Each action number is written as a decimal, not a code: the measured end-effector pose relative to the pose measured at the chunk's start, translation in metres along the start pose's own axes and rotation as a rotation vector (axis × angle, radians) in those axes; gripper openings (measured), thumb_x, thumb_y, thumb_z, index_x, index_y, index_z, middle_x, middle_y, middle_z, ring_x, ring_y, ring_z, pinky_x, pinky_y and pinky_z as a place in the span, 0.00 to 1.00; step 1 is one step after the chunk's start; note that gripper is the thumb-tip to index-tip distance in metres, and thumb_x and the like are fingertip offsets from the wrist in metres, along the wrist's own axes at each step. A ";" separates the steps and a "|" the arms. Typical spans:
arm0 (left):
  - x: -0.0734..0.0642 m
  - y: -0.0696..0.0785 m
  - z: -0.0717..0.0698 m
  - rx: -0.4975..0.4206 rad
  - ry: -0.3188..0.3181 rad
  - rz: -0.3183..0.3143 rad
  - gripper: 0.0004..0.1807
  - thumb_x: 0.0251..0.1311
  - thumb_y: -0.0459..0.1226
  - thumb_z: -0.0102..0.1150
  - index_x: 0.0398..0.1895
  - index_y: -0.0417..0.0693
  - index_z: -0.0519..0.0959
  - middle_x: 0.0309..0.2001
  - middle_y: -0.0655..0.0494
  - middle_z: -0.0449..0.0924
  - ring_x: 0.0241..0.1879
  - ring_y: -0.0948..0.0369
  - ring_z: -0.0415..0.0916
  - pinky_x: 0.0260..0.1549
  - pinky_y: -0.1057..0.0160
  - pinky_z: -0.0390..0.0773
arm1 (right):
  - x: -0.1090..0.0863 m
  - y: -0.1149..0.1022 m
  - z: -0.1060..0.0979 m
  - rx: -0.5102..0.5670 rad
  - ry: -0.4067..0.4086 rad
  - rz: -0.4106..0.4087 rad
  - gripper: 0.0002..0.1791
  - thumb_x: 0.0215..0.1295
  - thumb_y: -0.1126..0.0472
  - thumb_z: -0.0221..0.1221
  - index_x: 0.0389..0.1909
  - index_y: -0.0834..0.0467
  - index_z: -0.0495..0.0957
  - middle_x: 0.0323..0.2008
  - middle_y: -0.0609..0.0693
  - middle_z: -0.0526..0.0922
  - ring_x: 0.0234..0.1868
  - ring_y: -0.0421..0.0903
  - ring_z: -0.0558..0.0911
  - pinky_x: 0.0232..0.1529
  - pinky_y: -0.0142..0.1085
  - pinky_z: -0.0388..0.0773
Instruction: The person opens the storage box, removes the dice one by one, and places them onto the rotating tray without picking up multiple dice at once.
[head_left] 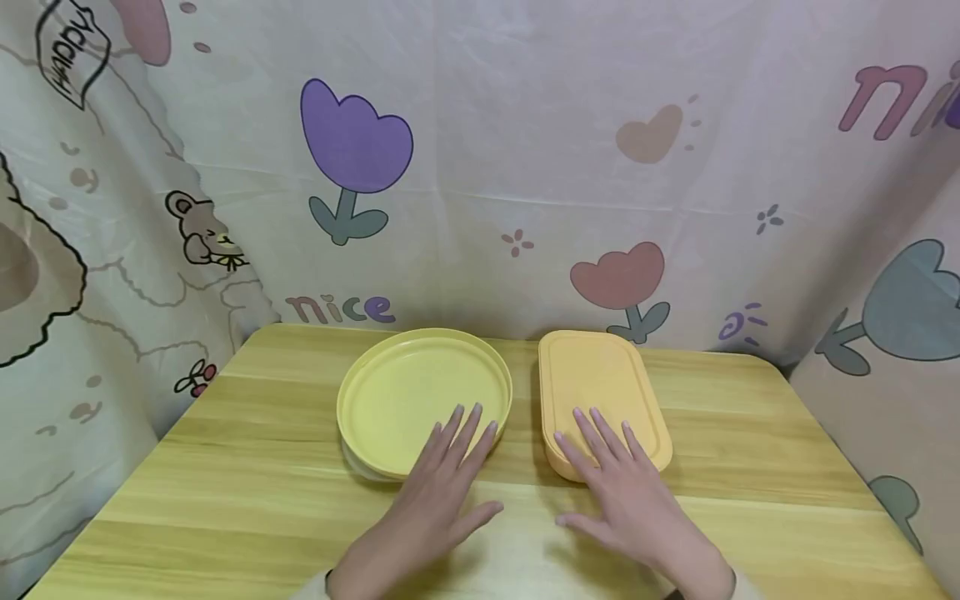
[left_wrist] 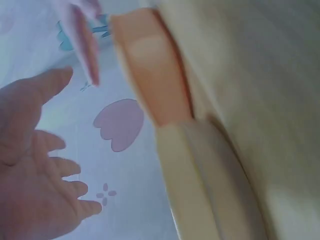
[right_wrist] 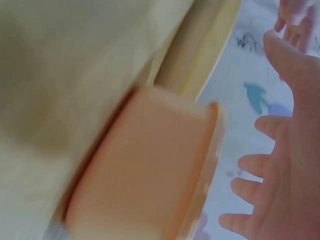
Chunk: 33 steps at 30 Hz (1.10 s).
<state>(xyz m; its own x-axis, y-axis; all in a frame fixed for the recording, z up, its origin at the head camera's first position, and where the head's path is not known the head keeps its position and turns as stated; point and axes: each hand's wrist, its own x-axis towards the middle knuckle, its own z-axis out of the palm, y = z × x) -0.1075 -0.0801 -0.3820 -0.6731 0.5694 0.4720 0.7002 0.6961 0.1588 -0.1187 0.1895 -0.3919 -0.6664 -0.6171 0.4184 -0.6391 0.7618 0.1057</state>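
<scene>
A round yellow plastic container [head_left: 420,387], with a raised rim round its top and a paler lower part, is set on the light wood-grained bench [head_left: 240,483]. To the right of it, near but apart, a rectangular orange plastic container [head_left: 600,375] with rounded corners and a fitted top is set. Both are placed toward the far edge, before a pale printed cloth [head_left: 487,150].

If either container were brushed by a low palm or a dipping finger, it could be slid across the smooth-looking bench, or pushed back against the cloth. The round container might be tipped if its rim were pressed down on one side, since its top seems wider than its lower part. Should both be nudged inward together, the narrow gap between them could be lost and the two knocked together.

The left hand [head_left: 435,504] is held over the near right edge of the round container, and the right hand [head_left: 633,504] over the near end of the rectangular one. Both palms are turned down, with thumbs pointed inward. All fingers are spread wide and nearly straight; nothing is gripped, and in the wrist views air is seen between palms and containers.
</scene>
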 end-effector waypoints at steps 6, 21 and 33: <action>0.031 0.016 0.017 -0.542 -0.057 -0.222 0.47 0.55 0.49 0.58 0.71 0.58 0.39 0.70 0.59 0.33 0.68 0.56 0.33 0.59 0.46 0.50 | 0.013 0.018 0.002 0.057 -0.083 0.091 0.47 0.51 0.29 0.51 0.66 0.53 0.58 0.66 0.60 0.54 0.65 0.58 0.53 0.58 0.57 0.53; 0.073 0.014 0.083 -1.068 -0.005 -0.507 0.44 0.58 0.46 0.56 0.69 0.40 0.44 0.68 0.42 0.45 0.64 0.44 0.49 0.57 0.48 0.57 | 0.010 0.036 0.001 0.116 -0.140 0.194 0.46 0.48 0.29 0.53 0.63 0.55 0.64 0.62 0.62 0.61 0.63 0.60 0.58 0.55 0.57 0.58; 0.085 0.015 0.108 -1.377 0.072 -0.730 0.33 0.66 0.43 0.41 0.68 0.36 0.46 0.68 0.41 0.46 0.66 0.50 0.45 0.60 0.53 0.51 | 0.005 0.040 0.000 0.117 -0.210 0.247 0.43 0.46 0.32 0.58 0.59 0.55 0.69 0.60 0.62 0.63 0.59 0.60 0.62 0.50 0.57 0.64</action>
<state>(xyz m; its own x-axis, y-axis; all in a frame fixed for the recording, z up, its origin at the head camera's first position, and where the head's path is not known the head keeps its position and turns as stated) -0.1795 0.0261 -0.4333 -0.9680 0.2494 -0.0263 -0.0638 -0.1435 0.9876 -0.1472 0.2170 -0.3853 -0.8630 -0.4535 0.2226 -0.4806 0.8728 -0.0850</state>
